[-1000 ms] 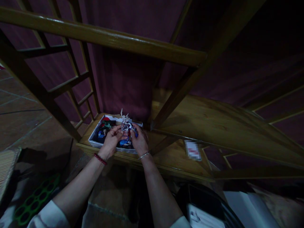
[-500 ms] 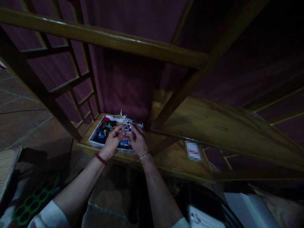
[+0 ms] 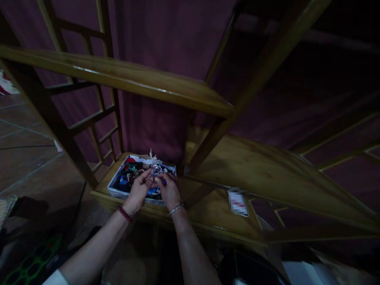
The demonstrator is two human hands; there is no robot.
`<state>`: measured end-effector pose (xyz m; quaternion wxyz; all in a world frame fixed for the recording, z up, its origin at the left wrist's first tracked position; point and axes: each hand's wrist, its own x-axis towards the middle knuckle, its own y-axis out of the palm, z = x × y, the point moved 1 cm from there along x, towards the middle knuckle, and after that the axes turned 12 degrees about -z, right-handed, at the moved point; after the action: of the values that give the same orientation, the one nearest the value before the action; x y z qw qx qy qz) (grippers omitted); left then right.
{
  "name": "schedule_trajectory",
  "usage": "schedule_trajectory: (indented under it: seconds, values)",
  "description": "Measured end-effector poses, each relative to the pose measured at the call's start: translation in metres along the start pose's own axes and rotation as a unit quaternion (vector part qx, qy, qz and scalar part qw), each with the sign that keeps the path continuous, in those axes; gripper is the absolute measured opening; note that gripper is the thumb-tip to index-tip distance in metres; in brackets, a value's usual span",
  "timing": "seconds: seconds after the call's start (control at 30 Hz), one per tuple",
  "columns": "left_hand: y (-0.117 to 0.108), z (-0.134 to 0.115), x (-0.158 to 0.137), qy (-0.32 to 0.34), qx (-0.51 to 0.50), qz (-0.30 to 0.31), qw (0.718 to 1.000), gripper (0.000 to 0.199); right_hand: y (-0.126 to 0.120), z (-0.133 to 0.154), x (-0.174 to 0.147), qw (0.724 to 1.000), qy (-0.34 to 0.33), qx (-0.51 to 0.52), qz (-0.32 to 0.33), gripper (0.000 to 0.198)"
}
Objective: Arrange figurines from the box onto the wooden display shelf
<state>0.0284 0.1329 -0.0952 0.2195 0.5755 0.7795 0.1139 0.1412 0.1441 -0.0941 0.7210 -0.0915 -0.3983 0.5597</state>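
My left hand and my right hand meet above a shallow white box. Between their fingertips they both hold a clear, shiny, glass-like piece; its exact kind is too dark and small to tell. A pale, jagged, leaf-like part rises just behind it, and I cannot tell whether the two are joined. Inside the box lie dark green, red, black and blue small items, partly hidden by my hands.
The box stands on a low wooden shelf framed by wooden posts and a crossbar. A small white card lies to the right. A purple curtain hangs behind. A green holed rack is at lower left.
My view has shifted, so the shelf and box appear slightly lower and further left. My fingers have changed position around the clear piece, which both hands still hold.
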Motion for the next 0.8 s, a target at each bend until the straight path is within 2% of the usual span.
schedule_trajectory:
  seconds: [0.13, 0.4, 0.6, 0.8]
  values:
    - [0.0, -0.004, -0.01, 0.015, -0.003, -0.002, 1.0, 0.046, -0.004, 0.007, -0.004, 1.0, 0.017, 0.003, -0.014, 0.013]
    - [-0.01, -0.025, -0.04, 0.092, 0.084, -0.046, 0.991, 0.055, -0.028, 0.045, -0.02, 0.998, -0.031, -0.049, -0.038, 0.017]
    - [-0.024, -0.042, -0.079, 0.082, 0.09, -0.024, 0.992, 0.065, -0.053, 0.078, -0.05, 0.999, -0.01, -0.042, -0.011, 0.017]
    - [-0.027, -0.072, -0.128, 0.102, 0.085, -0.009, 0.991, 0.064, -0.086, 0.12, -0.078, 0.998, -0.029, -0.019, -0.047, 0.019]
